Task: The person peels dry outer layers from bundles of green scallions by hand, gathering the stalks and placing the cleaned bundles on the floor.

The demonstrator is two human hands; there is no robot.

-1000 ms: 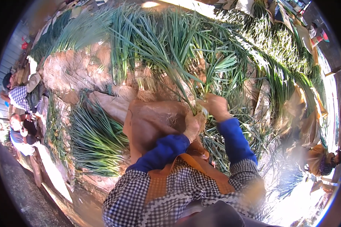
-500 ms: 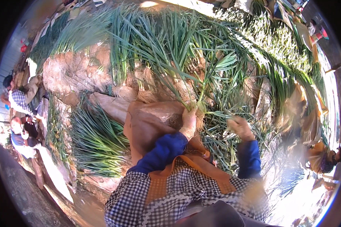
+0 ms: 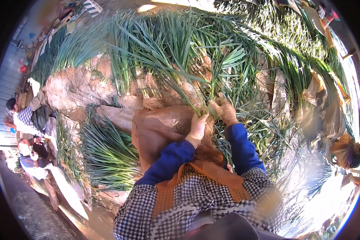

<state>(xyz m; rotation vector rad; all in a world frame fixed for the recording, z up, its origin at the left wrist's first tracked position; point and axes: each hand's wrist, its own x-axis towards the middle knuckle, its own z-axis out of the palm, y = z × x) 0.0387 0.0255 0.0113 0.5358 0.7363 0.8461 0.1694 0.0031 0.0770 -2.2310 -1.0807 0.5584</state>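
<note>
My left hand is closed around the lower stems of a few leek-like plants, whose long green leaves point away from me. Their pale bushy roots hang just below the grip. My right hand is against the same stems, its fingers bent and pinched at the stalk just right of my left hand. What lies between those fingertips is too small to make out, though they seem to be on an outer leaf. A brown apron covers my lap beneath.
Rooted bundles of the same plants lie in a row ahead. A heap of leafy stalks is at my left; loose trimmed leaves litter the right. Two people sit far left, another person far right.
My right hand has come in from the right to the stems beside my left hand. My left hand keeps its hold in nearly the same place.
</note>
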